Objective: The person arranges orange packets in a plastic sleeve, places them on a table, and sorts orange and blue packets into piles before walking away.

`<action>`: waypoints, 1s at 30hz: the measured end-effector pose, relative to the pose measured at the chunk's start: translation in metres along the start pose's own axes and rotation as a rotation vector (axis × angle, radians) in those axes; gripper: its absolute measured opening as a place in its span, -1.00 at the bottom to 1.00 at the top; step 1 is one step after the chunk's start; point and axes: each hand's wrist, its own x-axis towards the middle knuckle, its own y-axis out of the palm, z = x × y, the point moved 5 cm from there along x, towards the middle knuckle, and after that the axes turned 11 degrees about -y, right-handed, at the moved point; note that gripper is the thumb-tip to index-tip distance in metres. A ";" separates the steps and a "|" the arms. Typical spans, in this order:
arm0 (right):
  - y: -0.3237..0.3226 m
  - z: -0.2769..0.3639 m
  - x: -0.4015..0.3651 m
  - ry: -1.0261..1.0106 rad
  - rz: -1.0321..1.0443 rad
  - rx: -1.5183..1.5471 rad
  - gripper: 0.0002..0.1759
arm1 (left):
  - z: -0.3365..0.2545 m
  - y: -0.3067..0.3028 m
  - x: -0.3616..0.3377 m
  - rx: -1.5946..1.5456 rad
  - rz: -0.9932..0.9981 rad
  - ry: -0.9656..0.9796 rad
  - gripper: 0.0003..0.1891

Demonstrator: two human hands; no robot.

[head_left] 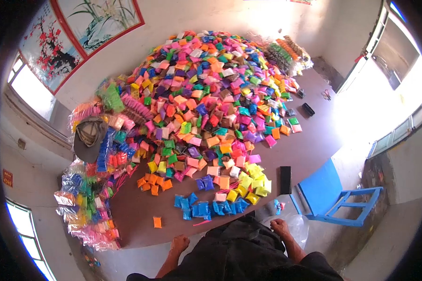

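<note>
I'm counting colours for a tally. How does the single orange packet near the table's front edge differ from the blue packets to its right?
The orange packet lies alone, while the blue packets are bunched together. The orange packet stands on bare tabletop, whereas the blue packets border a yellow group. Both lie toward the person's side.

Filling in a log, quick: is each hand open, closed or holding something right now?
Left hand: curled closed, nothing visible in it.
Right hand: curled closed; whether it holds anything cannot be told.
</note>
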 end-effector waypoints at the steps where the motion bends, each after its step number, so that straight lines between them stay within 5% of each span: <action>1: -0.008 0.001 0.000 0.020 -0.008 -0.008 -0.63 | -0.007 -0.001 0.001 0.004 0.000 -0.018 -0.70; 14: -0.069 -0.108 0.037 0.103 -0.031 0.007 -0.65 | -0.111 -0.025 -0.004 -0.094 -0.096 -0.023 -0.77; 21: -0.071 -0.089 0.053 0.071 0.000 -0.057 -0.58 | -0.117 -0.022 -0.036 0.033 -0.095 -0.024 -0.78; 24: -0.073 -0.084 0.058 0.042 -0.020 -0.033 -0.57 | -0.113 -0.015 -0.056 -0.073 -0.068 -0.177 -0.79; 27: -0.070 -0.074 0.060 0.048 0.009 -0.028 -0.59 | -0.101 -0.004 -0.060 0.021 -0.124 -0.022 -0.79; 30: -0.069 -0.075 0.058 0.099 0.097 0.046 -0.66 | -0.105 -0.007 -0.066 -0.063 -0.055 -0.182 -0.79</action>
